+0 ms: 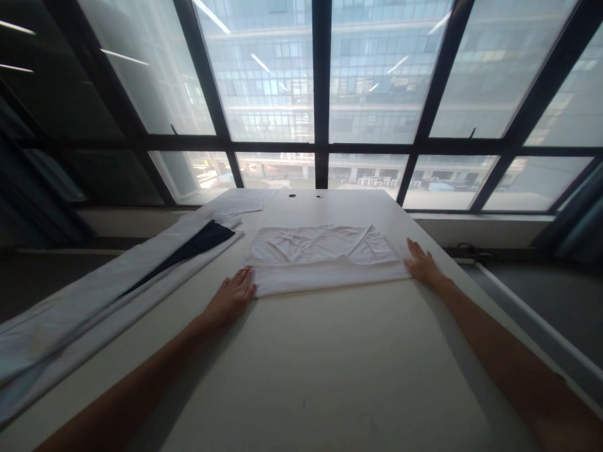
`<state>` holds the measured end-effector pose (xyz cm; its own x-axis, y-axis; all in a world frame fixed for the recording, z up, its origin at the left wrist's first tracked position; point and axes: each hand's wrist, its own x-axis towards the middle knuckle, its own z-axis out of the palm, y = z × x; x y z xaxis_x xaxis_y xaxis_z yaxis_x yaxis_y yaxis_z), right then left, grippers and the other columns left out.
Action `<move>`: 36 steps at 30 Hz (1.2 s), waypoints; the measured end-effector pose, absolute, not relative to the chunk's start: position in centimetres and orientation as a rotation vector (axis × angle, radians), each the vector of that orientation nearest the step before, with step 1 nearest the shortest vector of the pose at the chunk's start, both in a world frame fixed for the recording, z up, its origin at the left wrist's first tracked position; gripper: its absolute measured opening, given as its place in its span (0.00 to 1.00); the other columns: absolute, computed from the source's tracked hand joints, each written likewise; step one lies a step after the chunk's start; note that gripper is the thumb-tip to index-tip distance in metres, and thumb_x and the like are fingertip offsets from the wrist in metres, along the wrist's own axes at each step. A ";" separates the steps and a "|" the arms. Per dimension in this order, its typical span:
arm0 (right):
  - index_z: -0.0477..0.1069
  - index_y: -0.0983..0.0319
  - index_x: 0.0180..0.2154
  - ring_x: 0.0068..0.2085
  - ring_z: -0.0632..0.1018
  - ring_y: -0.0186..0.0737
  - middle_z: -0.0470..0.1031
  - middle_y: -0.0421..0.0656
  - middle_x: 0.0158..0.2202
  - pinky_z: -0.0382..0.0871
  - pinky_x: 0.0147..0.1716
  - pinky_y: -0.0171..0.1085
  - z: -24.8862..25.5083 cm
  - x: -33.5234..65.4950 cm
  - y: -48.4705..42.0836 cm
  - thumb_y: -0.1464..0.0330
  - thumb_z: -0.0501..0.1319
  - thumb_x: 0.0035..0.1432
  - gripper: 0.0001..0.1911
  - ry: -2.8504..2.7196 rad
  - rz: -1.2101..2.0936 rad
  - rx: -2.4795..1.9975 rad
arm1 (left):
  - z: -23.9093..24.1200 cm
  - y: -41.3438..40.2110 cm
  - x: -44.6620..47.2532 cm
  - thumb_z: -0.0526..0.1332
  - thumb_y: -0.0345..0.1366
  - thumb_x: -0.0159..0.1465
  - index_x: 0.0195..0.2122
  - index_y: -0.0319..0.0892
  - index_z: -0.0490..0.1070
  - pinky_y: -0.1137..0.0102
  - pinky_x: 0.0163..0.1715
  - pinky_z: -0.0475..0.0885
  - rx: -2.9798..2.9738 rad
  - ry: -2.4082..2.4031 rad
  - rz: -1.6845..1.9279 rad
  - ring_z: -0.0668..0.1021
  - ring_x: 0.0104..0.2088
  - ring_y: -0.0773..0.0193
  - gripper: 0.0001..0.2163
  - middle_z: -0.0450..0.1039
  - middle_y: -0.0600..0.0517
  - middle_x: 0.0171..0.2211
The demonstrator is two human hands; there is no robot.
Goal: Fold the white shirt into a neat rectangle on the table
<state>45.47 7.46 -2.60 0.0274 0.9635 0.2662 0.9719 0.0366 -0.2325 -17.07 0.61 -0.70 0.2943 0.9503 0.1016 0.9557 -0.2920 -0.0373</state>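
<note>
Both our hands flat at the ends of a folded white garment.

A white and navy cloth (141, 276) lies at the left; then our left hand (232, 295), open, touches the folded white garment (325, 257) mid-table (330, 364), and our right hand (421, 263), open, rests on its right edge.

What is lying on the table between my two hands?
A folded white cloth lies between the left hand and the right hand, with the fingers resting flat at its side edges, seen in the head view.
</note>
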 end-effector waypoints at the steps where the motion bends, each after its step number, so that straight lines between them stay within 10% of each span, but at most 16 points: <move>1: 0.42 0.66 0.74 0.73 0.53 0.58 0.50 0.58 0.73 0.49 0.66 0.67 -2.7 46.1 7.5 0.64 0.46 0.66 0.38 -1.863 -0.056 -1.986 | -0.7 0.7 -17.2 0.43 0.38 0.73 0.67 0.35 0.63 0.41 0.63 0.59 -2.457 -1.808 -0.108 0.55 0.72 0.44 0.26 0.53 0.34 0.71; 12: 0.62 0.64 0.67 0.72 0.56 0.50 0.59 0.53 0.71 0.51 0.69 0.55 -0.5 37.6 5.9 0.63 0.46 0.69 0.30 -2.026 -0.071 -1.503 | 0.4 1.4 -14.6 0.42 0.50 0.75 0.73 0.45 0.55 0.48 0.68 0.53 -2.594 -1.645 -0.276 0.52 0.73 0.48 0.28 0.52 0.46 0.73; 36: 0.50 0.53 0.73 0.73 0.53 0.46 0.50 0.43 0.74 0.48 0.70 0.55 -1.7 36.1 -2.5 0.55 0.43 0.74 0.30 -2.570 0.154 -1.432 | 0.3 -6.5 -14.8 0.47 0.58 0.73 0.74 0.58 0.43 0.47 0.68 0.51 -2.724 -1.454 -0.016 0.46 0.73 0.42 0.31 0.39 0.52 0.75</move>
